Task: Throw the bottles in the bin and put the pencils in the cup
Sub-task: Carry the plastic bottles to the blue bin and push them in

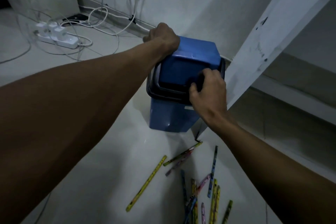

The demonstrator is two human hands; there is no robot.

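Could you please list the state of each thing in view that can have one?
Blue plastic bin: upright on the floor.
Blue swing lid in its dark rim: on the bin, tilted.
Left hand: fisted at the lid's far corner.
Right hand: fingers on the lid's near edge.
Patterned pencils: scattered flat on the floor.
White power strip: plugs inserted.

We see a white power strip (60,39) on the pale tiled floor (101,151), tangled white cables (101,16) trailing along the wall. A cardboard box (43,0) sits far left, a white slanted beam (263,32) right.
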